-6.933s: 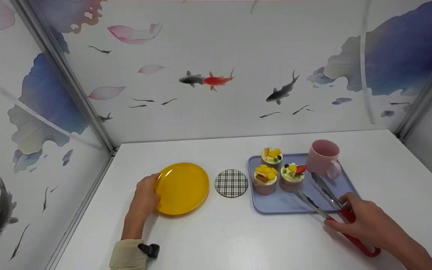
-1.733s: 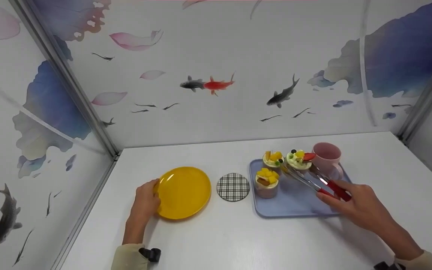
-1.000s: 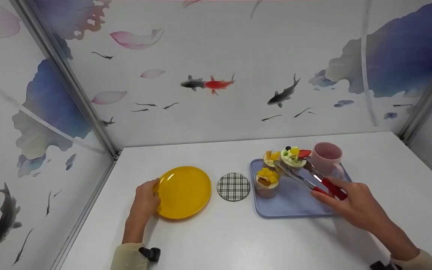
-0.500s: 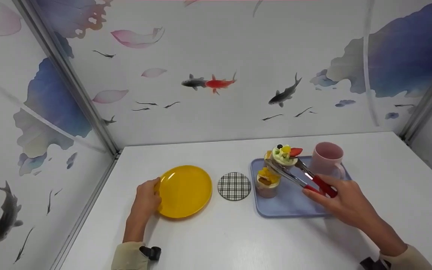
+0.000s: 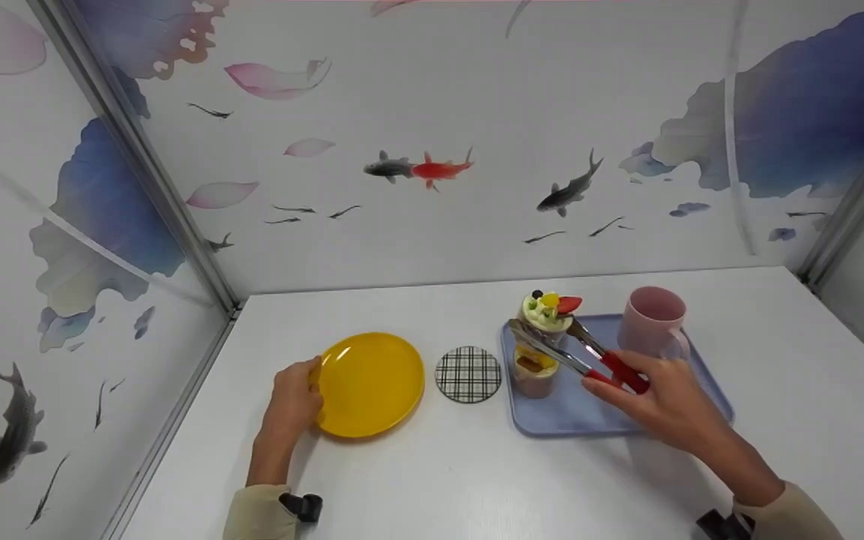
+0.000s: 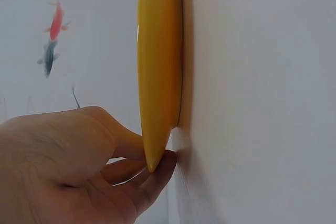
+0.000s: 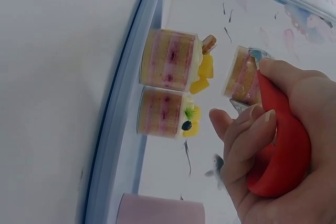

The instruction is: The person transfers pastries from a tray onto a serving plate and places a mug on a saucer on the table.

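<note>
My left hand pinches the left rim of a round yellow plate; in the left wrist view its thumb is above the rim and fingers below. With my right hand I hold red-handled metal tongs. Their tips clasp a dessert cup topped with cream, strawberry and yellow fruit. The right wrist view shows this cup raised above the other two. A mango-topped dessert cup stands on the blue tray. The third cup is mostly hidden in the head view behind the held one.
A pink mug stands at the tray's back right. Between plate and tray lies a round plaid coaster. Printed wall panels border the white table at the back and sides.
The tongs took hold of the strawberry-topped cup and lifted it off the tray. Over the last second my right hand has carried it left, over the other cups. My left hand stays at the plate.
</note>
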`<state>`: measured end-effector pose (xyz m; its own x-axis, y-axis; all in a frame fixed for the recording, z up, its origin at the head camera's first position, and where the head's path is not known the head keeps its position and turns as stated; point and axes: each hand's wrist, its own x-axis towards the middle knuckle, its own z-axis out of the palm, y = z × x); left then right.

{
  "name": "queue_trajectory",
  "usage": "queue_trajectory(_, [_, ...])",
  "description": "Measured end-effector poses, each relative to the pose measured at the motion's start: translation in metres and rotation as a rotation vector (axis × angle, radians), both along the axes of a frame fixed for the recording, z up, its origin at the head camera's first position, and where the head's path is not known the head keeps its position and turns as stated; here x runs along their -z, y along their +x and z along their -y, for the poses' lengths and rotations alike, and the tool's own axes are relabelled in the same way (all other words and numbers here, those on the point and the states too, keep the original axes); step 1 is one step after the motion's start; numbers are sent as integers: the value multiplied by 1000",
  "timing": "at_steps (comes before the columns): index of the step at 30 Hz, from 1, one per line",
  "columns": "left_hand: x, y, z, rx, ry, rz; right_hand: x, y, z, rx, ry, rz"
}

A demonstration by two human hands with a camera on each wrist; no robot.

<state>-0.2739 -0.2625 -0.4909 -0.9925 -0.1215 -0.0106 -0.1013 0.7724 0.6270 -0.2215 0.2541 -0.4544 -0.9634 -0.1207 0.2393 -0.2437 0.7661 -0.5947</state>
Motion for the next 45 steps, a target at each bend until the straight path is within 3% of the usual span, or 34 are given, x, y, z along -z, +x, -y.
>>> queue_trajectory(21, [-2, -2, -1, -8, 21, 43, -2, -5, 37, -71, -30, -3])
queue_trajectory(30, [2, -1, 0, 13, 6, -21, 1, -8, 53, -134, -67, -22])
queue_trajectory(45, [1, -1, -3, -9, 12, 28, 8, -12, 65, -166, -75, 24])
